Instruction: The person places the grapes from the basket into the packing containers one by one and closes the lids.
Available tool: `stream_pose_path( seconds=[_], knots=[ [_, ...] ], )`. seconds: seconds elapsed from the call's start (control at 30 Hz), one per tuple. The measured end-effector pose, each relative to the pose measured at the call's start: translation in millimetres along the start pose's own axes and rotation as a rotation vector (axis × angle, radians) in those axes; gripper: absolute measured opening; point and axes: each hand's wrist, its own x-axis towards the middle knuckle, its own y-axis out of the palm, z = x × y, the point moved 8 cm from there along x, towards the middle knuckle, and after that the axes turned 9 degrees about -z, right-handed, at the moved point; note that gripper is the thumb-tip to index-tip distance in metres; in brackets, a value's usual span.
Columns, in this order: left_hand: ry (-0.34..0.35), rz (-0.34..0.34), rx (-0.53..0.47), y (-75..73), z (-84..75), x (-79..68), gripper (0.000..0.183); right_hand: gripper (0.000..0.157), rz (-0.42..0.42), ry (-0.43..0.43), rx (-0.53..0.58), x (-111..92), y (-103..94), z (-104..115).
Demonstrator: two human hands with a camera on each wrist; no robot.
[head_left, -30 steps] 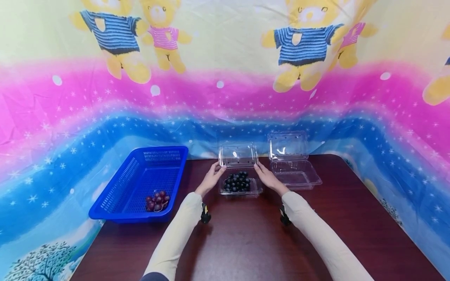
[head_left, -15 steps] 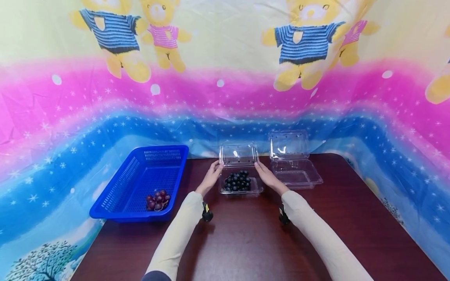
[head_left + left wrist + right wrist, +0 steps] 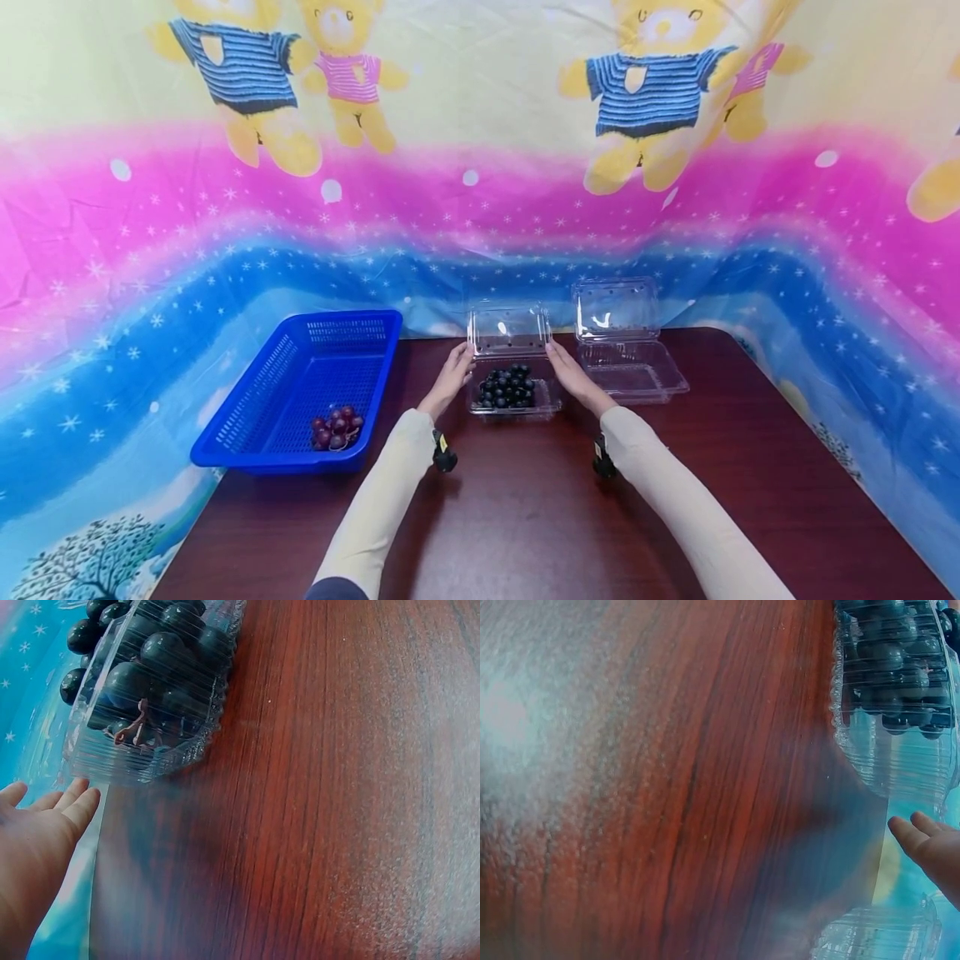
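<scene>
A clear plastic clamshell box (image 3: pixel 555 406) sits at the middle of the table, its lid (image 3: pixel 510 321) standing up at the back. Dark, nearly black grapes (image 3: pixel 507 387) lie in its base; a bit of stem (image 3: pixel 136 724) shows through the side wall. My left hand (image 3: pixel 452 379) is at the lid's left edge, fingers extended and fingertips right by the plastic. On the opposite side my right hand (image 3: pixel 572 377) is at the lid's right edge, its fingers also straight. Both wrist views show the fingers stretched out just beyond the end of the grape-filled base.
A second clear clamshell (image 3: pixel 630 371) stands with its lid up, right of my right hand. At the left, a blue plastic basket (image 3: pixel 296 367) holds a small bunch of red grapes (image 3: pixel 337 429). A printed cloth (image 3: pixel 465 225) hangs behind the brown table (image 3: pixel 517 517).
My left hand has eased slightly left and up, its thumb drawing back from the lid. My right hand has shifted very slightly. The box and its lid look the same.
</scene>
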Motion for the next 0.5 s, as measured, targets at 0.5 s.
stream_pose_path(
  seconds=[0.5],
  knots=[
    [-0.013, 0.046, -0.063, 0.8, -17.7, -11.1, 0.06, 0.072, -0.013, 0.011, 0.019, 2.1, -3.1, -1.2]
  ],
)
